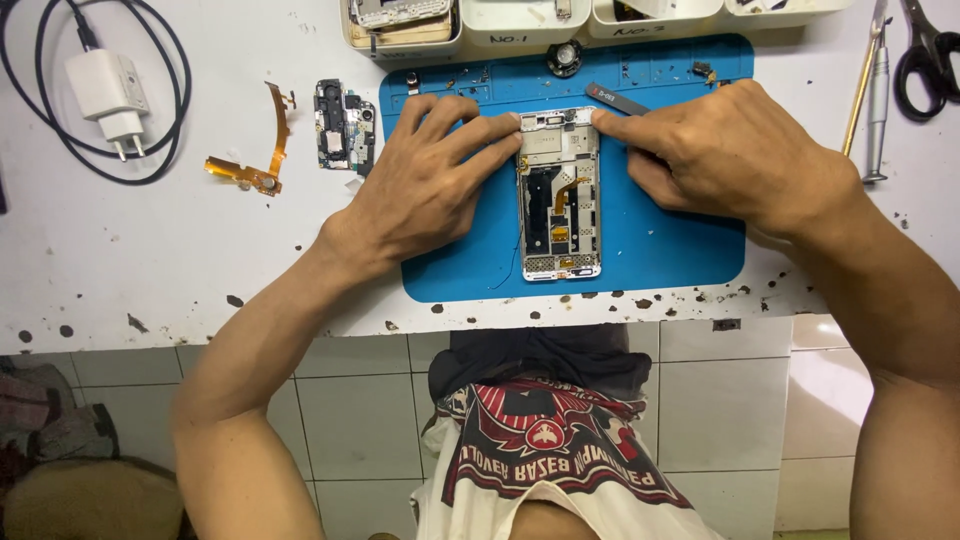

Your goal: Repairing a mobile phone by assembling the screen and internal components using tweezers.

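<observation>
An opened white phone frame (559,195) lies lengthwise on a blue repair mat (660,250), its inner parts and an orange flex cable showing. My left hand (425,180) rests on the mat to its left, fingertips pressing the frame's upper left edge. My right hand (725,150) comes in from the right, its index fingertip on the frame's top right corner. A thin dark pry tool (618,98) sits under or in that hand's fingers; whether it is gripped is unclear.
On the white spotted table: an orange flex cable (255,160) and a small black circuit board (343,125) left of the mat, a white charger with black cable (108,95) far left, scissors (925,55) and a screwdriver (876,95) at right, white parts trays (520,20) behind.
</observation>
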